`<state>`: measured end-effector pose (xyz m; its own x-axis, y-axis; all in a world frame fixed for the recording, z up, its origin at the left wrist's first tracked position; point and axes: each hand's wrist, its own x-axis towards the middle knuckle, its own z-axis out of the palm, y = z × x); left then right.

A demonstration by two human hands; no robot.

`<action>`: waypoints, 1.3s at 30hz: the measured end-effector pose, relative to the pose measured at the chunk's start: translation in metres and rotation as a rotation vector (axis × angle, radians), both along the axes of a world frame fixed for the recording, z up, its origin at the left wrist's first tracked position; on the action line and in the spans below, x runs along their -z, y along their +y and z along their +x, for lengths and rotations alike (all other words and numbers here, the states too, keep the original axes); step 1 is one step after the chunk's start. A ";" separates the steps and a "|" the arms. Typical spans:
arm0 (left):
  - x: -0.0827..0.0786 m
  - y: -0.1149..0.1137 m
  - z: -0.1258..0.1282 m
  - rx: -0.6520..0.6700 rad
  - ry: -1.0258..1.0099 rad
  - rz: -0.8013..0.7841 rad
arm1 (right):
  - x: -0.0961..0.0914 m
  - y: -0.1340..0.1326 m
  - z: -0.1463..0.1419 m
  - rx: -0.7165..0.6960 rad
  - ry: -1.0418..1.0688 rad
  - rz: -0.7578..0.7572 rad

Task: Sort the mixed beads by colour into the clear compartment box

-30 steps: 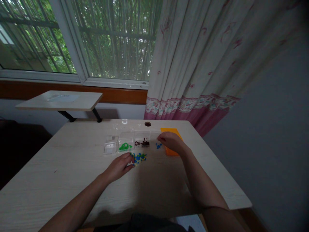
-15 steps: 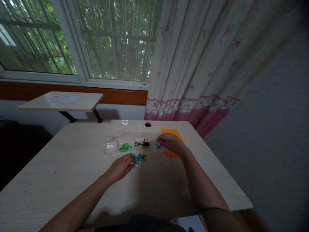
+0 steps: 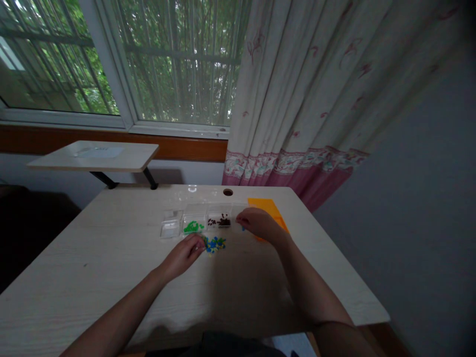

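Observation:
My left hand (image 3: 189,249) is closed at the left edge of a loose pile of small blue, green and yellow pieces (image 3: 215,244). Its fingertips are pinched together, and what they hold is too small to make out. Over the rightmost clear box my right hand (image 3: 253,220) hangs with its fingers pinched; anything in them is hidden. Blue pieces (image 3: 243,228) show partly beneath that hand. Left of it is a clear box with dark brown pieces (image 3: 224,222), then one with bright green pieces (image 3: 192,227). A clear box (image 3: 170,228) at the left end holds no coloured pieces.
An orange sheet or folder (image 3: 268,206) lies behind and under my right hand. A small raised shelf (image 3: 100,156) stands at the desk's back left. A round cable hole (image 3: 228,192) is near the back edge, below the window and curtain (image 3: 282,99).
My left hand has drawn slightly left and up, with its fingers closing together. My right hand has shifted a little left over its box, covering more of the blue pieces.

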<state>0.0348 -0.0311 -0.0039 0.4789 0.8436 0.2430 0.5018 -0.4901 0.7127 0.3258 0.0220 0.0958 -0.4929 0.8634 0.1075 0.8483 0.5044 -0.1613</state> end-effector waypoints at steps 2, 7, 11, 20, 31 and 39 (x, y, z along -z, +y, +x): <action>0.001 0.000 0.000 -0.026 -0.075 -0.058 | 0.001 -0.004 -0.008 -0.053 -0.010 -0.029; 0.008 0.002 0.004 -0.008 -0.403 -0.353 | 0.000 -0.014 -0.028 -0.216 0.025 -0.054; 0.009 0.004 0.004 0.009 -0.596 -0.560 | 0.003 -0.025 -0.043 -0.333 0.037 -0.050; 0.007 0.004 0.002 0.014 -0.700 -0.616 | 0.012 -0.046 -0.068 -0.481 0.044 0.010; -0.002 -0.001 0.006 0.112 -0.663 -0.678 | 0.028 -0.045 -0.070 -0.478 0.070 0.084; 0.000 -0.002 0.004 0.196 -0.629 -0.642 | 0.028 -0.046 -0.072 -0.478 0.034 0.076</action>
